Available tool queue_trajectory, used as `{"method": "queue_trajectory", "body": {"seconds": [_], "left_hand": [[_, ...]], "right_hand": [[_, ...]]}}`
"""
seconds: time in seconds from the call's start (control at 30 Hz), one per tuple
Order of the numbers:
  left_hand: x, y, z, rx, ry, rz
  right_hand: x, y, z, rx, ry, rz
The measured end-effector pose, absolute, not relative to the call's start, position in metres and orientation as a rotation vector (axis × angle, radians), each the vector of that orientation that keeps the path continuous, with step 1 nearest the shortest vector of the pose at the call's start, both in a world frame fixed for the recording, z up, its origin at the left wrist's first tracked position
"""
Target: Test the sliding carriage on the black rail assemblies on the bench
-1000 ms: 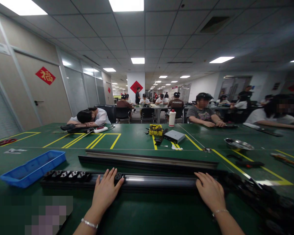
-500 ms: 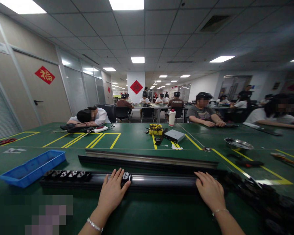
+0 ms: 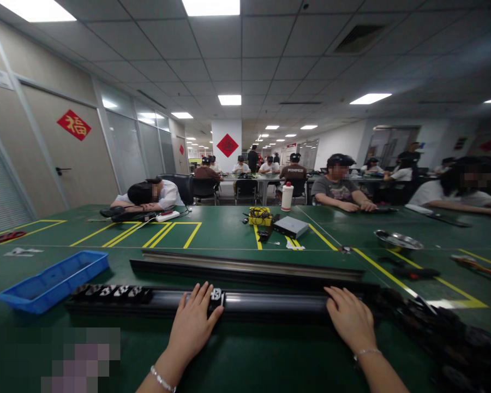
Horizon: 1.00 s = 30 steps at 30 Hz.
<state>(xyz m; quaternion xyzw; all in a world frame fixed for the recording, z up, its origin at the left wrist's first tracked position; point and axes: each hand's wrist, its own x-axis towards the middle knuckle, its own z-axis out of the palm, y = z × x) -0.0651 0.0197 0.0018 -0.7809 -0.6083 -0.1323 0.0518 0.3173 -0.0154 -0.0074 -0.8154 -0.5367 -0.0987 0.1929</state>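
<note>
A long dark rail (image 3: 270, 307) lies across the table in front of me. Over it rests my left hand (image 3: 193, 316), palm down with fingers stretched. A small black block with a white patterned face (image 3: 216, 297) sits on the rail, touching the inner side of that hand between forefinger and thumb. My right hand (image 3: 349, 316) lies flat over the rail's right part, fingers extended, gripping nothing visible. Several similar black-and-white blocks (image 3: 120, 293) sit in a row at the rail's left end.
Behind the rail lies a second long rail (image 3: 245, 267). A blue tray (image 3: 55, 281) stands to the left, and a heap of black parts (image 3: 454, 338) is on the right. Farther back are a metal bowl (image 3: 397, 240), a grey box (image 3: 291, 227) and a white bottle (image 3: 287, 197). Other people sit beyond.
My left hand has shifted slightly to the right along the rail, and the small block beside it has moved right too. My right hand has stayed in place.
</note>
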Motion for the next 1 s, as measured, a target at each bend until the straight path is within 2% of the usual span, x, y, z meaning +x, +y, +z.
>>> {"method": "queue_trajectory", "body": {"seconds": [1.0], "left_hand": [[-0.044,0.010,-0.010,-2.449,-1.652,-0.471]], "right_hand": [[0.316,-0.016,-0.007,-2.255,-1.512,-0.282]]}}
